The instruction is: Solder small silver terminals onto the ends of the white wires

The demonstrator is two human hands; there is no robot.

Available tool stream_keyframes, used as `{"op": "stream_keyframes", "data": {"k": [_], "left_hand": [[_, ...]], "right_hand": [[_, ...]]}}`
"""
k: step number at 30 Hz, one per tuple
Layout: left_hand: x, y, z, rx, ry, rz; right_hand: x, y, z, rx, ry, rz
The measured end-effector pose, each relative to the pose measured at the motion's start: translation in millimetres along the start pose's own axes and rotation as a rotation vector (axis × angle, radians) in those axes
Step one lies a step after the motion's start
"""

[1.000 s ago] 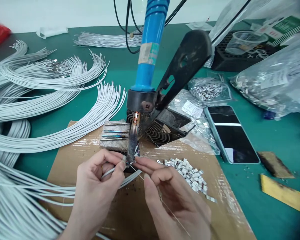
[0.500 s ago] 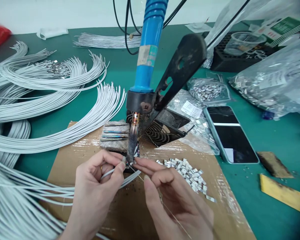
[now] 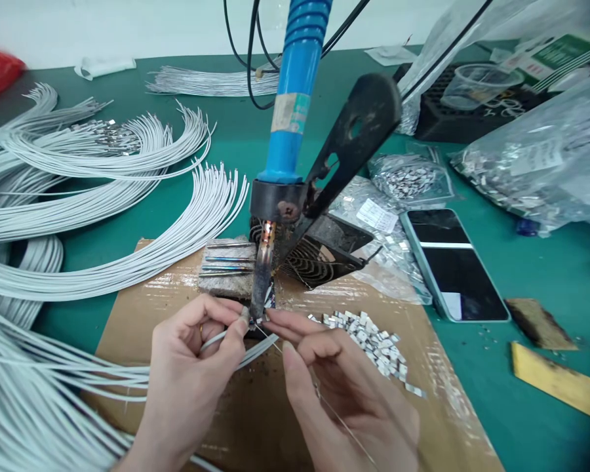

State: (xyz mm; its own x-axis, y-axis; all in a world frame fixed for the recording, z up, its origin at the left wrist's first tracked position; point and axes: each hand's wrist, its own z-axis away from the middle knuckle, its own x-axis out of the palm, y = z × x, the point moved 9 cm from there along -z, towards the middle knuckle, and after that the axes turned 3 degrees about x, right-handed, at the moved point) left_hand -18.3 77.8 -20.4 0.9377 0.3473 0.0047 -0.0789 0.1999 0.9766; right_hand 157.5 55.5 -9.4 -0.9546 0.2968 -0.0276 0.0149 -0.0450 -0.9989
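A blue-handled soldering iron point(image 3: 286, 147) is clamped in a black stand point(image 3: 356, 131) with its tip pointing down. Just left of the tip, my left hand point(image 3: 191, 373) pinches a white cable point(image 3: 213, 340) between thumb and forefinger, its end close to the hot tip. On the other side, my right hand point(image 3: 349, 393) holds a thin solder wire point(image 3: 347, 426), which runs across the palm and out towards the tip. My right fingertips almost touch a small metal piece under the tip; how it meets the cable is too small to tell.
Bundles of white cables point(image 3: 93, 275) cover the left side. Small metal connectors point(image 3: 368, 341) lie heaped on the cardboard point(image 3: 147, 308), right of the iron. Further right are a phone point(image 3: 455, 262), a yellow sponge point(image 3: 555, 380) and plastic bags of parts point(image 3: 541, 151). A small fan point(image 3: 319, 252) stands behind the tip.
Almost nothing differs. Both hands stay at the iron's tip with the cable and the solder wire; the whole view has shifted very slightly.
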Motion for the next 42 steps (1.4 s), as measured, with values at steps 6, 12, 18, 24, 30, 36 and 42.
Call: {"op": "stream_keyframes", "data": {"k": [6,12,18,24,30,36,42], "left_hand": [[-0.4,-1.1,-2.4,0.018,-0.003,-0.016],[-0.8,0.7,-4.9,0.056,-0.028,-0.065],[0.3,0.8,-2.2,0.022,-0.031,-0.051],[-1.4,0.0,-0.5,-0.002,0.007,-0.026],[-2.4,-2.2,-1.7,-0.009,0.008,-0.026],[0.6,-0.7,-2.8,0.032,-0.052,-0.088],[-0.4,0.3,-2.3,0.049,-0.049,-0.086]], "right_hand": [[0.3,2.6,-0.7,0.008,-0.025,-0.011],[-1.1,6.4,-0.4,0.038,-0.016,-0.028],[0.2,4.9,0.7,0.041,-0.01,-0.035],[0.2,1.5,0.6,0.02,-0.001,-0.026],[0.9,5.6,0.7,0.023,-0.02,0.009],[0.0,8.6,1.1,0.05,-0.022,-0.002],[-1.1,7.9,0.6,0.055,-0.016,0.012]]}}
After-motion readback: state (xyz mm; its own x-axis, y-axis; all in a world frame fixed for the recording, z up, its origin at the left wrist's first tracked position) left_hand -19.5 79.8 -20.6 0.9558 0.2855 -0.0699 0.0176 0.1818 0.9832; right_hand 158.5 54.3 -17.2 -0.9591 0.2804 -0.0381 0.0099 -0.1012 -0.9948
